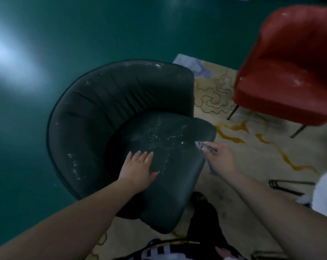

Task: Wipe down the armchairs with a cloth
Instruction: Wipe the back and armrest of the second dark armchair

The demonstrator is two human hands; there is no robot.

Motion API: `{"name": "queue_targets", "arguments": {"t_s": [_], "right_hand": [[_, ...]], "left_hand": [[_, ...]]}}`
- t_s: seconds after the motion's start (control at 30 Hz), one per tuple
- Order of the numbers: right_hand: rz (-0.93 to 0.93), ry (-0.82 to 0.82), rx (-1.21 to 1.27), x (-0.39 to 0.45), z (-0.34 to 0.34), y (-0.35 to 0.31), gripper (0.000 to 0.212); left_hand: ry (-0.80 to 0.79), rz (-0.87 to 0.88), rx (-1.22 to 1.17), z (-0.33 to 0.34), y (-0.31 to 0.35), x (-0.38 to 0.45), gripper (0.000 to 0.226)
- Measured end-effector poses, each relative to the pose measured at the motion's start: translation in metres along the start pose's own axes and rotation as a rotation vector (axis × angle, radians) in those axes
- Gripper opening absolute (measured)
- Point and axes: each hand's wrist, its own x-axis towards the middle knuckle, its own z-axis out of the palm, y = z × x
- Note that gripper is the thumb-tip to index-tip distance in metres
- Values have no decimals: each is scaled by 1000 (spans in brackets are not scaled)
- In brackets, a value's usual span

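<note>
A dark green armchair (110, 109) with a curved pleated back stands in the middle of the view, its seat and rim speckled with white dust. My left hand (139, 170) rests flat on the seat cushion, fingers straight. My right hand (220, 158) grips a grey cloth (201, 146) at the seat's right front edge; part of the cloth hangs below the hand. A red armchair (290, 72) with white marks on its seat stands at the upper right.
Both chairs stand partly on a beige rug (252, 156) with yellow and brown swirls. Glossy dark green floor (46, 53) lies to the left and behind. A black metal frame (286, 185) and a white blurred object (325, 194) sit at the right edge.
</note>
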Motion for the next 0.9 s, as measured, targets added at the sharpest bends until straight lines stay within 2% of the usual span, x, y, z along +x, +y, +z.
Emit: {"name": "queue_targets", "arguments": {"t_s": [0.27,0.47,0.67,0.9], "right_hand": [[-202,-184,-103,121,5,-4,30],[-299,-425,-107,165,56,11,34],[-305,-530,-70,172,135,39,33],[-384,-614,-6,162,249,83,35]], "left_hand": [[-67,-458,-329,19,30,33,77],[-137,-687,-541,63,48,30,79],[-171,-756,-641,139,60,37,79],[-77,-811,-647,243,59,62,86]]}}
